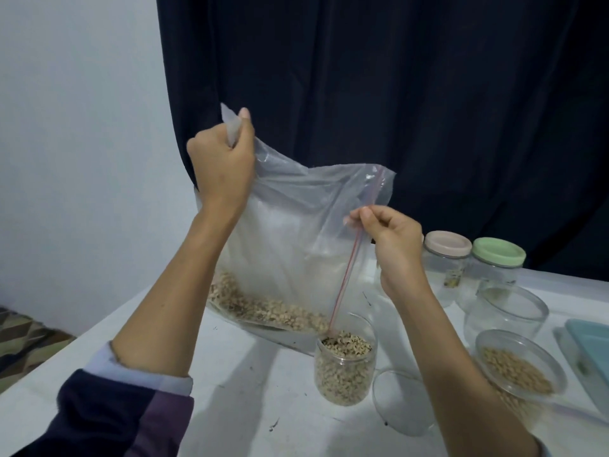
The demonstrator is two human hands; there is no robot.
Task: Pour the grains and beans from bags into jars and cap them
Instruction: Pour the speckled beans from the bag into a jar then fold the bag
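Observation:
A clear zip bag (290, 232) with a red seal strip hangs tilted above the white table (230, 374). My left hand (224, 163) grips its upper corner high up. My right hand (389, 239) pinches the bag's open mouth edge by the red strip. Pale beans (263, 308) lie along the bag's low side and run toward its bottom corner, which sits at the mouth of a clear jar (344, 367). That jar is filled nearly to the rim with the same beans and has no lid.
To the right stand a jar with a beige lid (446, 245), a jar with a green lid (498, 252), an empty open jar (507, 311), an open jar of tan grains (517, 367) and an empty clear jar (402, 400) by my right forearm. A pale blue tray (590, 351) lies at the right edge.

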